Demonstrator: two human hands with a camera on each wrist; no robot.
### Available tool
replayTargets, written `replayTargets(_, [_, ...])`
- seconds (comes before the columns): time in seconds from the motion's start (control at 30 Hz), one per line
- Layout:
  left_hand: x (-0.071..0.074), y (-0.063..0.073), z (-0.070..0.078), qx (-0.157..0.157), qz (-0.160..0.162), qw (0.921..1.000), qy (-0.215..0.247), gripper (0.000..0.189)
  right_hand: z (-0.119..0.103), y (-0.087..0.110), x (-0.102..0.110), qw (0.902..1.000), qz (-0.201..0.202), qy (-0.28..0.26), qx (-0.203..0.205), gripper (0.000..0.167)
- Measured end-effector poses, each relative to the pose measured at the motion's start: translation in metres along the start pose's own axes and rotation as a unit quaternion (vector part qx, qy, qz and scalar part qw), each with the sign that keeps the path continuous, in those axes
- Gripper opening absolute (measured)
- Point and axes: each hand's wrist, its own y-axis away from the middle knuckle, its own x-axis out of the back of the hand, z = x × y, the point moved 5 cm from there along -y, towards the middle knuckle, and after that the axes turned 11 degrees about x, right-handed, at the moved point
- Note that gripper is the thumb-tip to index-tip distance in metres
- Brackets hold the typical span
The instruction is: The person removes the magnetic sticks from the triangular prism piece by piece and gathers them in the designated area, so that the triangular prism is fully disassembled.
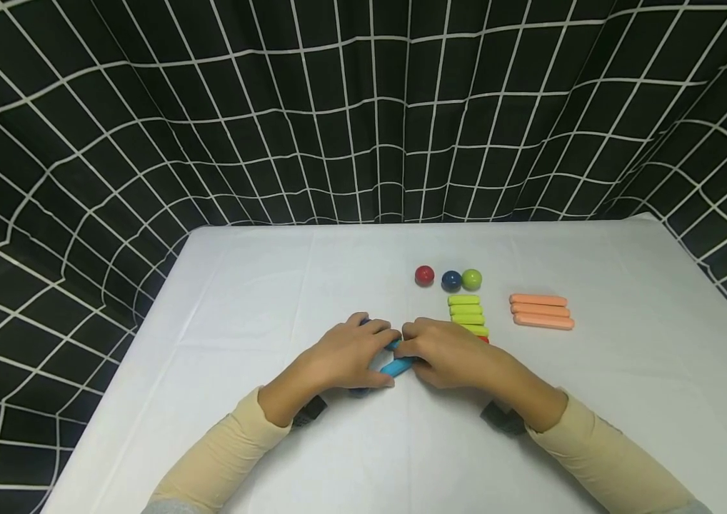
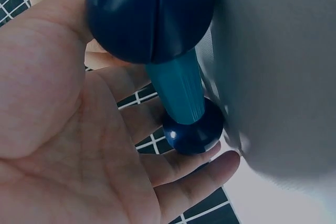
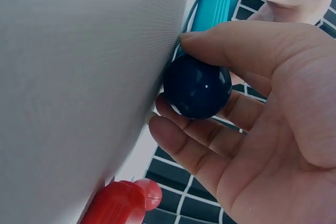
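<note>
My left hand [image 1: 351, 353] curls over a framework of dark blue balls and blue sticks low on the table. In the left wrist view, a blue stick [image 2: 178, 93] joins a near dark blue ball [image 2: 149, 17] to a farther ball [image 2: 197, 135] beside the fingers. Its thumb presses at the end of another blue stick [image 3: 212, 6]. Facing it, my right hand [image 1: 456, 350] pinches a dark blue ball [image 3: 197, 87] at that stick's other end, thumb on one side and fingers on the other. Both hands partly hide the framework from above.
Behind the right hand lie several yellow-green sticks [image 1: 466, 310] and a red piece [image 1: 483, 339]. Farther back sit a red ball [image 1: 424, 275], a blue ball [image 1: 450, 280] and a green ball [image 1: 471, 279]. Three orange sticks [image 1: 540, 311] lie to the right on the white-covered table [image 1: 248, 285].
</note>
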Motion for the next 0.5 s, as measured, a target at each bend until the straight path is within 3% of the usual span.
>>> replayTargets(0.5, [-0.0002,-0.0011,-0.0011,0.010,-0.003,0.9999,-0.005,0.071,0.0041,0.0009,-0.0022,0.9997,-0.013,-0.013,-0.016,0.021])
